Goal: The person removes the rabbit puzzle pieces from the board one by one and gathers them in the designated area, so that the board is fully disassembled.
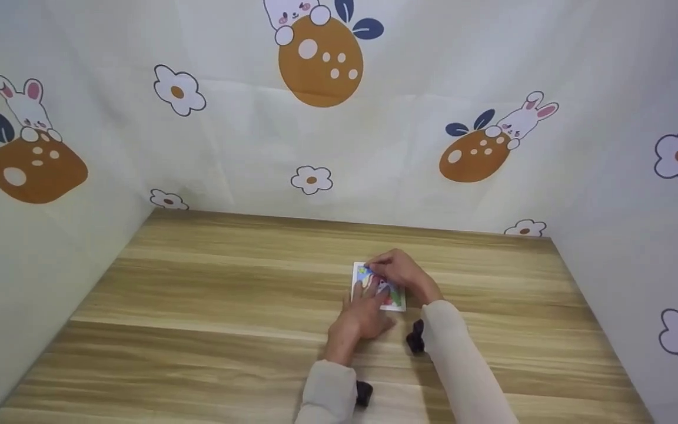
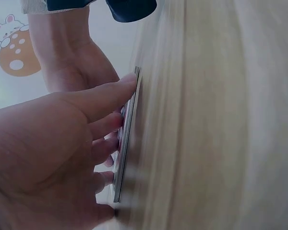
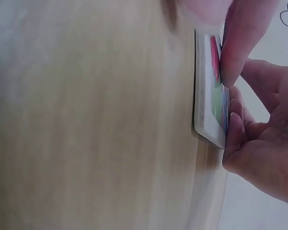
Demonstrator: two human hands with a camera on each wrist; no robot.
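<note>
A small rectangular picture board (image 1: 398,305) with a white border and a colourful print lies on the wooden table. My left hand (image 1: 364,315) rests on it with fingers spread across the print. In the left wrist view, the left thumb (image 2: 110,96) reaches the board's end, and its edge (image 2: 127,139) looks thin and layered. Over the upper right part bends my right hand (image 1: 402,270), thumb and finger close together near the top border. In the right wrist view a right finger (image 3: 235,62) touches the print; I cannot tell whether it pinches something.
Wood-grain table (image 1: 198,306) surrounds the board on all sides. Pale cloth walls (image 1: 239,141) printed with rabbits, oranges and flowers stand at the back and both sides. A black wrist device (image 1: 415,337) sits beside the right cuff, another (image 1: 364,393) beside the left.
</note>
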